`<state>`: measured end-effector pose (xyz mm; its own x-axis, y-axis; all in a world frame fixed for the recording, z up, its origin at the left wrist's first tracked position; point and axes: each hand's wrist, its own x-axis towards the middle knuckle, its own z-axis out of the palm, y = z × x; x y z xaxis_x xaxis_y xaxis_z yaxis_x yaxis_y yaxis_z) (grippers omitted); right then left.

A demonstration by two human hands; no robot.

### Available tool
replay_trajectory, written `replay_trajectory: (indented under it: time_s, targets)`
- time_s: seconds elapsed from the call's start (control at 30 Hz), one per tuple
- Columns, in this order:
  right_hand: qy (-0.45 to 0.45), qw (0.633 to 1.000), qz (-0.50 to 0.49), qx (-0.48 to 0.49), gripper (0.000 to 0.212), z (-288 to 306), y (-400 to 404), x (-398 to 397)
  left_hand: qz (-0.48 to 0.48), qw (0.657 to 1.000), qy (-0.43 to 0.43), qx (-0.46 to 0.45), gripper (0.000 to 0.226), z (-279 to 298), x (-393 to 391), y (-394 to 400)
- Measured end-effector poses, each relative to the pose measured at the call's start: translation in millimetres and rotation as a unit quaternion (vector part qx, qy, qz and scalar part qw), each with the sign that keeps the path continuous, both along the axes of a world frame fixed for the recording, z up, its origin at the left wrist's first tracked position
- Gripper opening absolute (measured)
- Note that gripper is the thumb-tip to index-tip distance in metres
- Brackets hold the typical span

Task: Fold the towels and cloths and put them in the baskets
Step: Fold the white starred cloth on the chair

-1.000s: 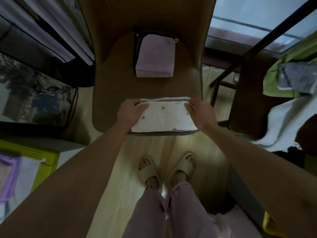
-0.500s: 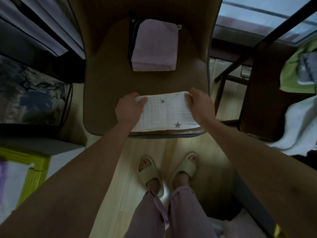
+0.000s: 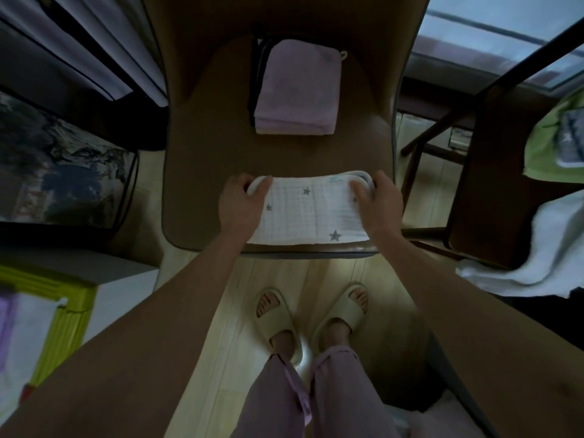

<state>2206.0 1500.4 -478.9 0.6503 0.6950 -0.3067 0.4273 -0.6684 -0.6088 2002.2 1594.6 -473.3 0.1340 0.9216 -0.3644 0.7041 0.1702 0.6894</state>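
Note:
A white cloth with grey stars (image 3: 308,213) lies folded on the front of a brown chair seat (image 3: 208,172). My left hand (image 3: 241,203) grips its left end and my right hand (image 3: 379,203) grips its right end, fingers curled over the far folded edge. Further back on the seat a folded pink towel (image 3: 298,88) rests on top of a dark folded cloth. A green basket (image 3: 68,311) at the lower left holds white and purple cloths.
A second wooden chair (image 3: 493,191) at the right carries a white towel (image 3: 543,251) and a green cloth (image 3: 550,137). A dark patterned box (image 3: 63,172) stands at the left. My sandalled feet (image 3: 309,317) are on the pale wooden floor below the seat.
Both hands have drawn the far edge of the star cloth up and over toward me, so the far edge now shows a thick rounded fold. The view has shifted closer to the chair.

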Motion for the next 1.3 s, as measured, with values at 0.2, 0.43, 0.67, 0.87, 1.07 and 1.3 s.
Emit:
replay_trajectory:
  time_s: [0.2, 0.43, 0.67, 0.87, 1.07, 1.3]
  targets:
    - [-0.089, 0.987, 0.132, 0.007, 0.023, -3, 7, 3, -0.009, 0.992, -0.011, 0.121, 0.023, -4, 1, 9]
    - [-0.192, 0.968, 0.158, -0.037, 0.025, -9, 34, 13, -0.008, 0.965, 0.217, 0.146, 0.047, -23, 6, 28]
    - [0.068, 0.993, -0.074, 0.066, 0.015, 16, -5, 16, -0.250, 0.922, 0.074, 0.287, 0.030, -7, 5, -2]
    - [0.128, 0.990, -0.057, -0.027, 0.022, 16, -36, 5, -0.483, 0.852, 0.148, 0.142, 0.058, -20, 46, -2]
    - [0.045, 0.995, 0.010, -0.092, 0.020, 12, -25, 4, -0.508, 0.824, 0.189, 0.164, 0.069, -32, 49, 4]
    - [-0.135, 0.981, 0.114, -0.081, 0.017, 21, -22, 14, -0.526, 0.817, 0.181, 0.153, 0.076, -26, 52, 11]
